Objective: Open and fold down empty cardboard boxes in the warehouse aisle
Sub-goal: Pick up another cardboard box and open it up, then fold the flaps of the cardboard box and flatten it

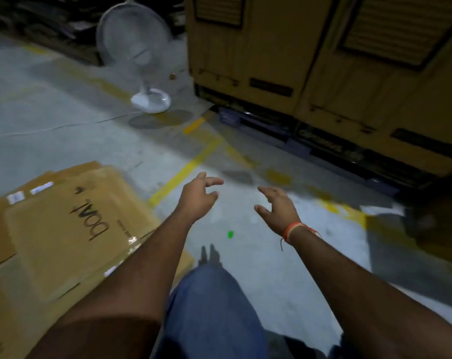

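A pile of flattened cardboard boxes (64,229) lies on the grey floor at the lower left, the top sheet printed with a dark logo. Both arms stretch forward over the bare floor. My left hand (200,195) hovers just right of the pile, fingers loosely spread, holding nothing. My right hand (276,206), with an orange thread band at the wrist, hangs level with it, fingers loosely curled and empty. Neither hand touches any cardboard.
Tall brown cartons (323,60) on a dark pallet (284,133) fill the upper right. A white pedestal fan (142,55) stands at the back, its cord trailing left. Yellow floor lines (183,174) cross the aisle. More cardboard (414,229) lies at the right edge. My jeans-clad leg (209,307) is below.
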